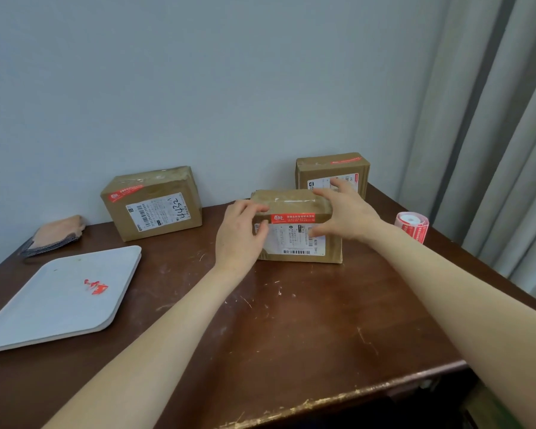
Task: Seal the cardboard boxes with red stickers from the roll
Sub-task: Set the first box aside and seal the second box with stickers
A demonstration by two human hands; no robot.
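Observation:
Three cardboard boxes stand on the brown table. The middle box point(294, 239) carries a red sticker point(293, 218) along its top front edge. My left hand point(240, 233) holds the box's left end, fingers over the top and thumb on the front face. My right hand point(342, 212) reaches over its right end with spread fingers and the thumb on the white label. The left box point(152, 204) has a red sticker at its upper left. The back right box point(331, 174) has one on top. The red sticker roll point(412, 226) lies to the right.
A pale grey tray point(44, 308) with red sticker scraps point(96, 287) lies at the left. Behind it lies a folded cloth point(54, 235). The wall stands just behind the boxes, curtains hang at the right, and the table's worn front edge point(322, 400) is near me.

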